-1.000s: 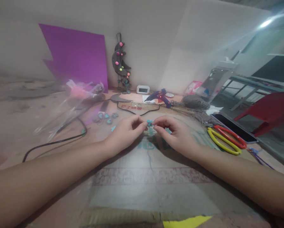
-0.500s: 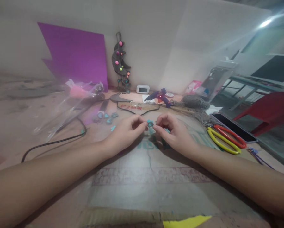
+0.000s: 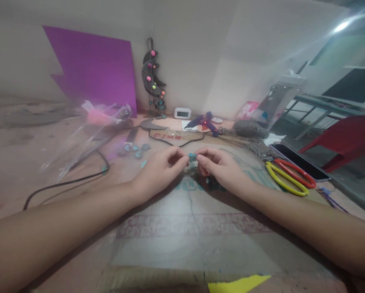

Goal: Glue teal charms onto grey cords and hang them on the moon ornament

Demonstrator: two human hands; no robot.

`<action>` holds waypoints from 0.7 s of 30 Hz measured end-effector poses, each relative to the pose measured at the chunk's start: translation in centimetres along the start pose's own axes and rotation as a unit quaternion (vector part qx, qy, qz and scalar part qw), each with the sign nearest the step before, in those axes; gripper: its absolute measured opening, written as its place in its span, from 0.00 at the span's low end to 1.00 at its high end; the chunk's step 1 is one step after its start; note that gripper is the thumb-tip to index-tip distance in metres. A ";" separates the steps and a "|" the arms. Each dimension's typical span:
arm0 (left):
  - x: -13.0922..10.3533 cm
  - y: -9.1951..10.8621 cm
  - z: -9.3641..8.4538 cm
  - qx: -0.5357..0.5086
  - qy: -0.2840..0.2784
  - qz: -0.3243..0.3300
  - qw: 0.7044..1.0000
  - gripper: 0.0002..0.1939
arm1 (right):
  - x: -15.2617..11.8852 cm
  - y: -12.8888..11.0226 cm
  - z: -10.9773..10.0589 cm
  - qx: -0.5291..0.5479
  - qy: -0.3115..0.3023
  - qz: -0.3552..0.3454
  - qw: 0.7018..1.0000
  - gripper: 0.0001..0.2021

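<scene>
Your right hand [image 3: 222, 169] has curled its fingers tighter since a moment ago, and both hands sit slightly higher in view; your left hand [image 3: 159, 171] and right pinch the small teal piece [image 3: 192, 157] between thumb and fingertips, held just above the woven mat [image 3: 188, 228]; yellow and red scissors [image 3: 287, 176] lie near your right wrist, a phone [image 3: 301, 162] just beyond them; loose teal pieces [image 3: 136, 149] and a black cable [image 3: 72, 181] lie to your left; the mat's near edge shows bare room between your forearms.
</scene>
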State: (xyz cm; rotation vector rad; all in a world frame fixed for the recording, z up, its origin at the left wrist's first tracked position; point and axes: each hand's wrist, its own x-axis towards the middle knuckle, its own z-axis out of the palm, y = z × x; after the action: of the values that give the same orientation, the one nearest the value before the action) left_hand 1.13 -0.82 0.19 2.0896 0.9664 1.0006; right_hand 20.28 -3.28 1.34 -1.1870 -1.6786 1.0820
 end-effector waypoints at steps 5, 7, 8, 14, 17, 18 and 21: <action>0.0 -0.1 0.1 0.004 -0.002 0.013 1.000 0.11 | 0.0 0.2 0.1 0.026 -0.003 0.009 1.000 0.12; 0.0 -0.1 0.1 -0.003 -0.005 0.014 1.000 0.10 | 0.1 0.1 0.2 0.033 -0.001 0.013 0.999 0.12; 0.0 -0.2 0.1 -0.006 -0.007 0.013 1.000 0.10 | 0.1 0.1 0.1 0.034 0.000 0.016 0.999 0.12; -0.2 -0.3 0.1 -0.023 -0.025 0.014 0.999 0.12 | 0.1 0.0 0.1 0.012 0.012 0.022 1.000 0.12; -0.1 -0.2 0.0 -0.032 -0.027 0.009 0.999 0.15 | 0.2 -0.1 0.0 0.000 0.021 0.016 1.000 0.12; -0.1 -0.2 0.0 -0.038 -0.027 0.006 0.999 0.15 | 0.2 -0.1 0.0 -0.002 0.022 0.016 1.000 0.12; 0.0 -0.2 0.2 -0.055 -0.023 -0.008 0.998 0.13 | 0.1 -0.1 0.0 -0.011 0.023 0.018 1.000 0.11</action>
State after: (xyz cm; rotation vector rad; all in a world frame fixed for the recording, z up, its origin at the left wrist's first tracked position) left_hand 1.18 -0.80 -0.03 2.0011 0.8842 0.9724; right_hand 20.18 -3.16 1.42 -1.2519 -1.6434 1.0523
